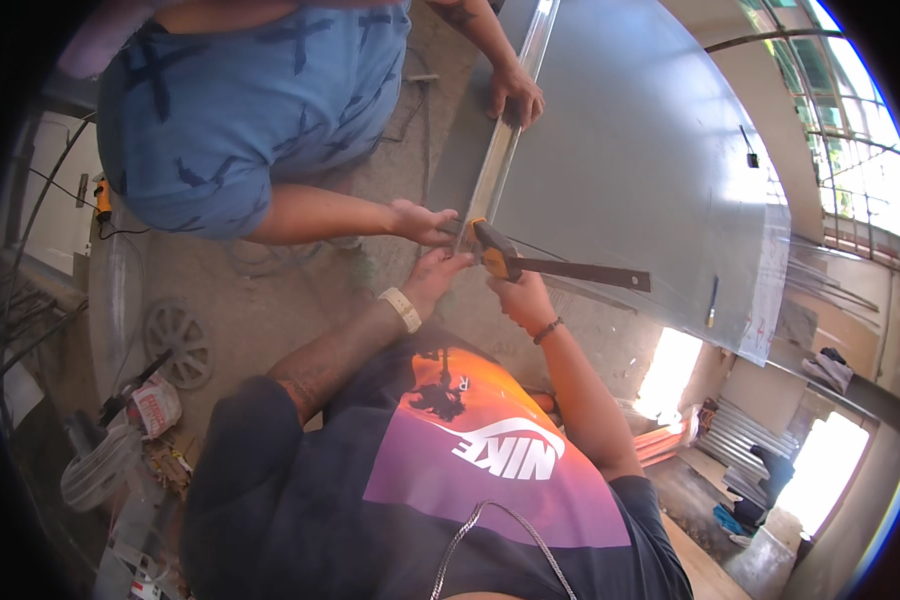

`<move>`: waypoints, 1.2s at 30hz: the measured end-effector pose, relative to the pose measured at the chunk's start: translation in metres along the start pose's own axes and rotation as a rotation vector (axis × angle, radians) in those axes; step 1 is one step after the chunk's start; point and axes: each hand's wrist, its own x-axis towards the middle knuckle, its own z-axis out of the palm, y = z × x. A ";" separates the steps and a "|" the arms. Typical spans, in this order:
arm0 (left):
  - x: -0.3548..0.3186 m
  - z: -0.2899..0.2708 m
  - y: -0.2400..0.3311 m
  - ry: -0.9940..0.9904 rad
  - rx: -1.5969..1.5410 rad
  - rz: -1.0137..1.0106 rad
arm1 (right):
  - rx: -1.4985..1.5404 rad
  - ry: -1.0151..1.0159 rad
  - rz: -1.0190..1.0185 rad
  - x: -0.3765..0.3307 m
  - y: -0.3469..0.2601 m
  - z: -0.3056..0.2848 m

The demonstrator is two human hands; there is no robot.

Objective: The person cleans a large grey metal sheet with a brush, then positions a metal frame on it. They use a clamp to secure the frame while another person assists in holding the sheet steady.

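A yellow-and-black bar clamp (494, 262) with a long brown bar sits at the near end of a shiny metal profile (492, 180). My right hand (522, 298) is closed around the clamp's handle, under its bar. My left hand (432, 282) pinches at the profile's near end, just left of the clamp; its fingertips are partly hidden. The profile lies along the left side of a large grey metal sheet (630, 150). A co-worker's hand (518, 95) presses on the profile farther up, and their other hand (423, 222) reaches to the same near end.
The co-worker in blue clothing (260, 110) stands at the left. A brush-like tool (712, 302) and a small black object (750, 155) lie on the sheet. A spoked wheel (179, 342) and a fan (100, 468) are at the left; corrugated sheets (745, 445) lean at the right.
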 end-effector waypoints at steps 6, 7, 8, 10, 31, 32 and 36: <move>0.020 0.008 -0.018 0.173 0.089 0.232 | -0.069 -0.035 0.026 -0.001 -0.008 -0.005; 0.022 0.010 -0.020 0.184 0.070 0.254 | -0.083 -0.040 0.051 -0.002 -0.011 -0.006; 0.023 0.011 -0.022 0.196 0.049 0.277 | -0.097 -0.045 0.075 -0.002 -0.013 -0.007; 0.023 0.010 -0.024 0.200 0.037 0.274 | -0.110 -0.056 0.081 0.001 -0.012 -0.009; 0.031 0.005 -0.028 0.214 0.096 0.293 | -0.022 -0.004 -0.026 0.002 0.011 -0.002; 0.030 0.006 -0.027 0.212 0.091 0.279 | -0.018 -0.019 0.047 -0.002 0.004 -0.003; 0.028 0.008 -0.026 0.204 0.081 0.287 | -0.018 0.000 -0.038 0.006 0.023 -0.001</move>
